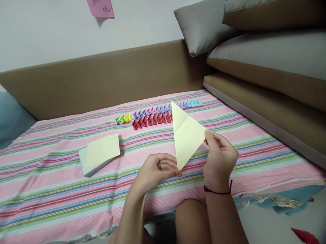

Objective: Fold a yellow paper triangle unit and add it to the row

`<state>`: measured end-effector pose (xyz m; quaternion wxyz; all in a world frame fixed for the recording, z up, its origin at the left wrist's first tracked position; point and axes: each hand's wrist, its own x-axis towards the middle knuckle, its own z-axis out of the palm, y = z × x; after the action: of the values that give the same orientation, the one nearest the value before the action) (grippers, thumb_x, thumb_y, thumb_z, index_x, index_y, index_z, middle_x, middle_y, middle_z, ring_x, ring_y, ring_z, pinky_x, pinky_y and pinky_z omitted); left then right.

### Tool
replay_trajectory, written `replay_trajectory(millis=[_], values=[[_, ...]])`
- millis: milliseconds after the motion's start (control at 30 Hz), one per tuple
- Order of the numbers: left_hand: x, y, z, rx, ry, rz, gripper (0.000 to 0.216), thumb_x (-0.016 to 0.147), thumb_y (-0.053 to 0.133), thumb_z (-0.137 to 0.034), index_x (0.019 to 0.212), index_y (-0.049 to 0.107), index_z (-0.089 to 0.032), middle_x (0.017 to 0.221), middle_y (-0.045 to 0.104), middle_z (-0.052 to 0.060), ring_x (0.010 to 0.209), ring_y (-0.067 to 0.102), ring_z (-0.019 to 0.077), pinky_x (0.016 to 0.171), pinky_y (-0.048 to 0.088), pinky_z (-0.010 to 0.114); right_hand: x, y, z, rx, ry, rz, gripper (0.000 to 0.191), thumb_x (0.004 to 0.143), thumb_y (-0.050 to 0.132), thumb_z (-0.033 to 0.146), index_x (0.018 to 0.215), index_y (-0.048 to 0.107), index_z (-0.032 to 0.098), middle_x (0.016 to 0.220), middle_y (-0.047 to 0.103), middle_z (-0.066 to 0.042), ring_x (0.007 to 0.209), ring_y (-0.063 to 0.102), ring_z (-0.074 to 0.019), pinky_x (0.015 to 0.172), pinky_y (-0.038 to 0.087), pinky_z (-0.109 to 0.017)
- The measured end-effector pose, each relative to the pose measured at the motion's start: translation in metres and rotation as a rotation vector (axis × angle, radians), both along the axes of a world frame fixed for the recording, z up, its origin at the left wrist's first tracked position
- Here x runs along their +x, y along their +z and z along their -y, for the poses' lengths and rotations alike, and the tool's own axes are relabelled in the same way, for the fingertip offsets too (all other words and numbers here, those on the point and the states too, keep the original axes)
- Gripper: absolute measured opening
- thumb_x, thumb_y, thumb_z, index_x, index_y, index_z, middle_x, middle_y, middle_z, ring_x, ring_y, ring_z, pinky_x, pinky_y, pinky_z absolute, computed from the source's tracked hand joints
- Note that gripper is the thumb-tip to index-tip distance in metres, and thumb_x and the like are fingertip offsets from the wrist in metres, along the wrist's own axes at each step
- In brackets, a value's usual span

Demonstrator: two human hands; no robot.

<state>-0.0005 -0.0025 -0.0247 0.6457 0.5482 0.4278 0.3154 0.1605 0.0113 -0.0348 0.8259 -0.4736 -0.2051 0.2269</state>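
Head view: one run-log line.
right hand: pinching right corner of folded paper | left hand: at its bottom corner | paper stack: on striped cloth

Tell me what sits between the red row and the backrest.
Purple and pink folded papers, in a row on the striped cloth; the head view shows it.

A pink cloth with multicoloured stripes (66,200) forms the supporting surface. A stack of pale paper (102,151) lies at left. Toward the far side stand small folded-paper pieces (144,121): a green-and-yellow group (122,118) to the left, a red row (154,119), and, just beyond it, a purple, pink and light-blue row (158,109).
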Motion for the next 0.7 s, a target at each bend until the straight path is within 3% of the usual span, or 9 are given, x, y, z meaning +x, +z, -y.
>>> replay_trajectory(millis=[100,200,333,467,700], values=[[-0.004,-0.003,-0.003,0.035,0.031,-0.121,0.027,0.061,0.079,-0.017,0.084,0.068,-0.011,0.08,0.072,0.008,0.07,0.068,0.0157,0.067,0.053,0.024,0.0,0.002,0.001,0.014,-0.049,0.029,0.019,0.068,0.076,0.03,0.079,0.074,0.015,0.075,0.073,-0.004,0.075,0.068,-0.0197,0.073,0.055,-0.035],[-0.004,-0.004,-0.006,0.118,0.231,-0.162,0.032,0.065,0.077,-0.024,0.093,0.067,-0.011,0.096,0.072,0.012,0.084,0.069,0.0194,0.074,0.054,0.027,-0.003,0.006,0.005,0.015,-0.078,0.167,0.016,0.073,0.072,0.03,0.081,0.073,0.016,0.076,0.072,-0.004,0.074,0.067,-0.0194,0.072,0.054,-0.035],[0.005,0.003,-0.003,0.219,0.459,0.174,0.044,0.07,0.075,-0.035,0.108,0.064,-0.017,0.12,0.066,0.01,0.11,0.062,0.0212,0.089,0.05,0.028,-0.013,0.012,0.013,0.004,0.135,0.366,0.011,0.077,0.068,0.028,0.077,0.073,0.018,0.076,0.071,-0.003,0.073,0.065,-0.0178,0.071,0.052,-0.032],[0.013,0.009,0.002,0.15,0.55,0.355,0.043,0.062,0.08,-0.034,0.097,0.068,-0.013,0.099,0.073,0.01,0.093,0.068,0.0237,0.08,0.053,0.03,-0.019,0.016,0.02,-0.018,0.477,0.387,0.01,0.076,0.07,0.029,0.078,0.074,0.02,0.079,0.073,-0.002,0.074,0.066,-0.0173,0.069,0.053,-0.03],[0.018,0.012,0.011,0.151,0.702,0.367,0.029,0.058,0.083,-0.029,0.078,0.072,-0.011,0.083,0.075,0.009,0.076,0.07,0.0229,0.068,0.056,0.029,-0.019,0.018,0.025,-0.01,0.497,0.371,0.011,0.073,0.073,0.031,0.081,0.075,0.023,0.084,0.075,-0.002,0.078,0.068,-0.0179,0.072,0.055,-0.031]])
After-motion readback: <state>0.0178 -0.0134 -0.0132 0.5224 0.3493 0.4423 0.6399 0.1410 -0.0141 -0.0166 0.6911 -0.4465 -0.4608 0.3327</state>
